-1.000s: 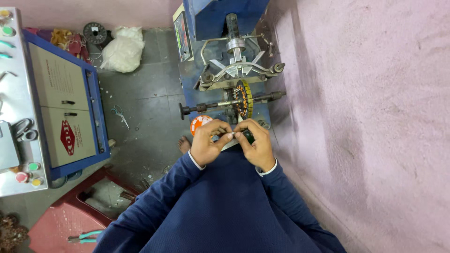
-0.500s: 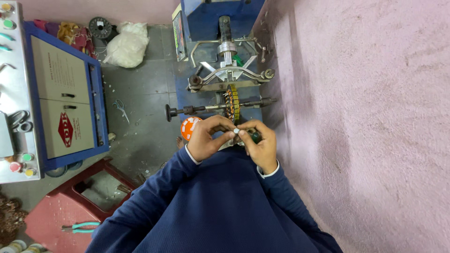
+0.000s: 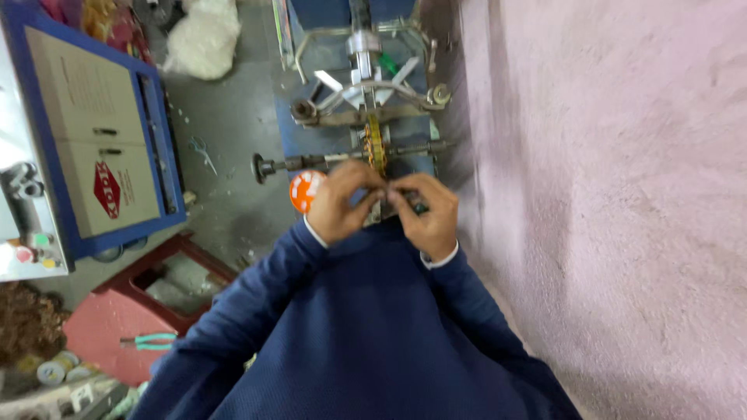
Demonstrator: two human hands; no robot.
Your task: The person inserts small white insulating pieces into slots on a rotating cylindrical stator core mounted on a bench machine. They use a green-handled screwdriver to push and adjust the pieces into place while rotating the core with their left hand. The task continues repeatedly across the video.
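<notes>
Looking down from the head camera, we see our left hand (image 3: pixel 340 204) and right hand (image 3: pixel 426 210) curled together, fingers pinching a small dark part (image 3: pixel 391 201) between them, just below the copper-wound round coil (image 3: pixel 376 148) on the grey metal shaft (image 3: pixel 327 161). An orange round knob (image 3: pixel 304 190) touches our left hand.

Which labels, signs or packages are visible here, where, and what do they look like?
Red sign: on the beige cabinet door at left, angular, red with pale marks.
Round orange label: just beside the left hand, a disc, orange and white.
White bag: on the floor at top, crumpled, soft plastic.
Tape rolls: bottom left, small, pale rings.
</notes>
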